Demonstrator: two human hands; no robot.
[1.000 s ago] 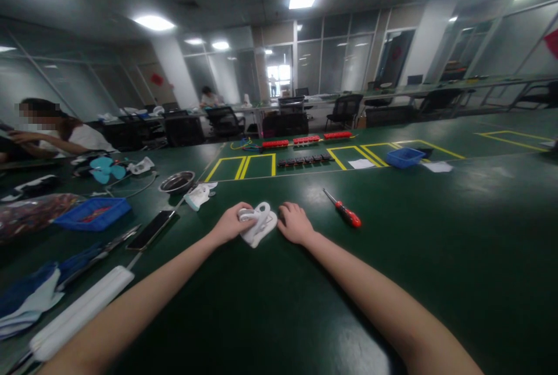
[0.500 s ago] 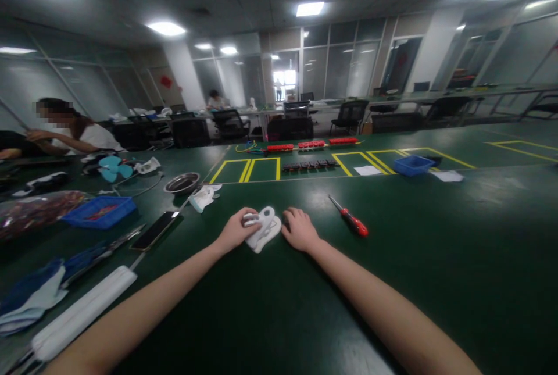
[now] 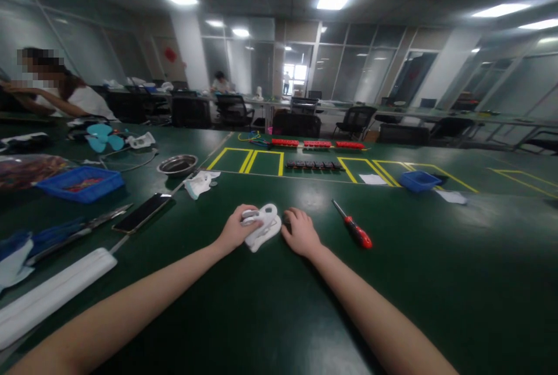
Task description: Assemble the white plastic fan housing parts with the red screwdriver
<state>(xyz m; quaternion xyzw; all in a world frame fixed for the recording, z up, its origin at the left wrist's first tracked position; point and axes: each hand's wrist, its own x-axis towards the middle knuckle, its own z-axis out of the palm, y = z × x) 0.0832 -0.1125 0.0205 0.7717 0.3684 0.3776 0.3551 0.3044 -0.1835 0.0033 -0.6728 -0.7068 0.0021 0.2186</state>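
Note:
My left hand (image 3: 235, 228) is closed on a white plastic part (image 3: 265, 234) with rounded lobes and a hole near its upper end. The part is over the green tabletop in front of me. Just to its right, my right hand (image 3: 300, 231) lies palm down on the table, fingers loosely bent and a little apart. Its thumb side is close to the white part; whether they touch I cannot tell. What lies under the right fingers is hidden. Farther right is a red-and-black-handled screwdriver (image 3: 354, 227), its shaft pointing away to the left.
On the left are a phone (image 3: 143, 213), a steel bowl (image 3: 176, 165), a blue tray (image 3: 81, 183), a white power strip (image 3: 58, 293) and teal fan blades (image 3: 104, 138). Red blocks (image 3: 317, 144), a black row of parts (image 3: 314, 165) and another blue tray (image 3: 419, 181) stand farther back.
The view has shifted a little, so the background and table items sit differently in the picture. Both hands and the white part keep nearly the same pose.

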